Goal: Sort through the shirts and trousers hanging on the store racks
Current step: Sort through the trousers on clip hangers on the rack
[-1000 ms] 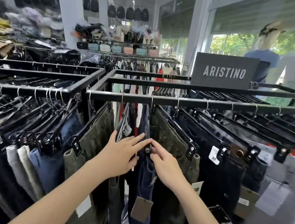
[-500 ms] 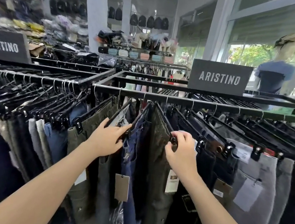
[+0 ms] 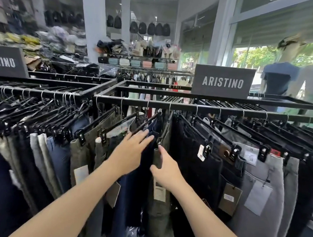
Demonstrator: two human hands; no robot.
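Trouser rack, centre section. Dark navy denim trousers (image 3: 141, 185) hang mid-frame from a black clip hanger (image 3: 149, 122) hooked on the black metal rail (image 3: 231, 112). Fabric is plain deep blue, seen nearly edge-on, and the legs drop straight out of frame at the btm. A brown card tag (image 3: 113, 193) hangs just L of them; can't tell which pair it belongs to.

Directly R of the navy pair are olive-green cotton trousers (image 3: 159, 219), also edge-on, w/ a white paper tag (image 3: 159, 193) on the front.

Hands:
- Left hand (image 3: 131, 152) is flat, fingers straight and close together. It presses the L face of the navy pair near the waist, fingertips up by the hanger bar.
- Right hand (image 3: 167, 171) has the thumb on the near side of the olive waist edge and fingers on the far side, index stretched up toward the clip. It grips the olive pair just below that clip.
- The navy pair sits btwn the two hands. Hands are near each other but apart.

Neighbours:
- R side: black trousers (image 3: 193, 182), then pale grey trousers (image 3: 264, 230).
- L side: khaki-green trousers (image 3: 80, 154), then blue, beige and dark pairs packed tight.

Dark "ARISTINO" sign (image 3: 222, 82) stands on the rack top behind. Mannequin in a navy T-shirt (image 3: 279, 78) is by the window, blurred.
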